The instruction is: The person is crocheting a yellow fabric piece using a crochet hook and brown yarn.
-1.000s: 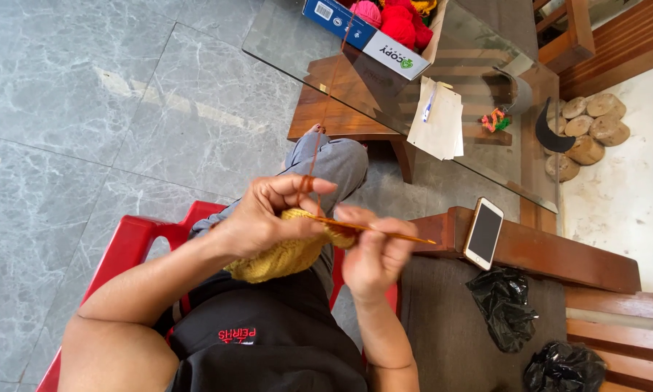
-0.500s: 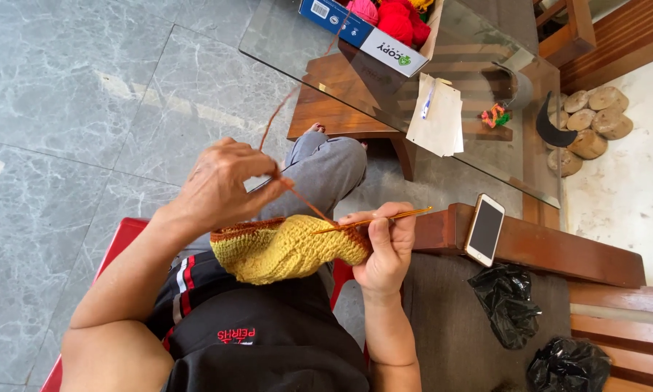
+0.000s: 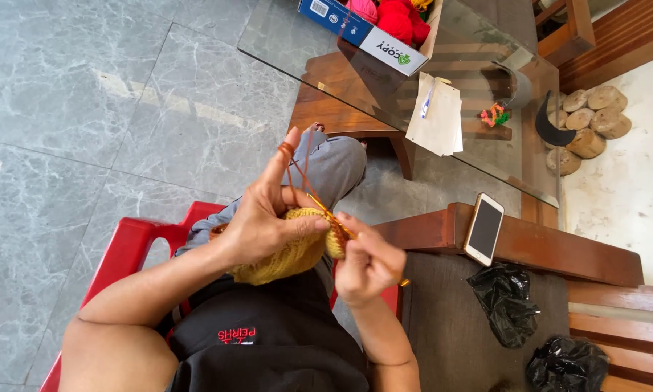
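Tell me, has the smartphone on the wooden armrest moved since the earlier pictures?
No. The smartphone lies at the same spot on the wooden armrest, at the same slant, beside the glass table; only the hands moved.

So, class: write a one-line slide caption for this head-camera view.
Left hand and right hand knit a yellow piece over the lap, seated on a red chair.

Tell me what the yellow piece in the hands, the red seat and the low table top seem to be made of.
The yellow knitted piece looks like soft yarn: ribbed stitches, matte. The red chair seems moulded plastic, smooth with a slight sheen. The clear table top appears to be glass: the floor and wooden frame show through it, with reflections. The thin knitting needle may be wood or bamboo; too small to tell.
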